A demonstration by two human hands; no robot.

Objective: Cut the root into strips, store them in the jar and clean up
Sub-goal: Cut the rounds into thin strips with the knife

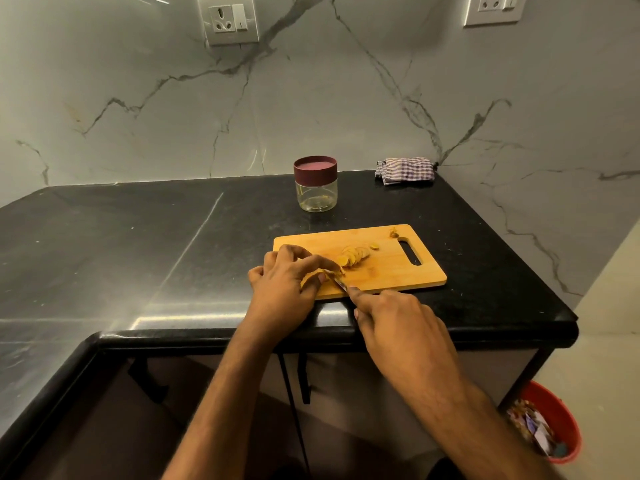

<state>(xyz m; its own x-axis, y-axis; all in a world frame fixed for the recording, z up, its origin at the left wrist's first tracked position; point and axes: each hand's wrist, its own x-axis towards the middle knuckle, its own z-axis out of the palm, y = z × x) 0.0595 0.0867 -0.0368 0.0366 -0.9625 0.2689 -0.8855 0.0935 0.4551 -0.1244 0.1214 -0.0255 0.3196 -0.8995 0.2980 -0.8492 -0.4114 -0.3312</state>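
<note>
1. Left hand [282, 277] pinches the root [333, 270] down on the bamboo cutting board [388, 268], so it won't roll, I'd guess.
2. Right hand [398, 320] grips one knife [341, 285], forefinger along the blade for control.
3. Roughly six or seven slices [353, 256] fanned beside it.
4. One jar [315, 183], lid on, and one checked cloth [405, 170] wait behind on the tabletop [138, 237].

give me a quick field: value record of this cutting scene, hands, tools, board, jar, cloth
left hand: holds the root piece down on the board
right hand: grips the knife, blade at the root
slices: a row of cut rounds lies on the board, one apart to the right
cutting board: wooden, handle slot at right, on the black counter
jar: behind the board, maroon lid on
cloth: checked, folded, back right corner
bucket: red, on the floor, holds scraps
</note>
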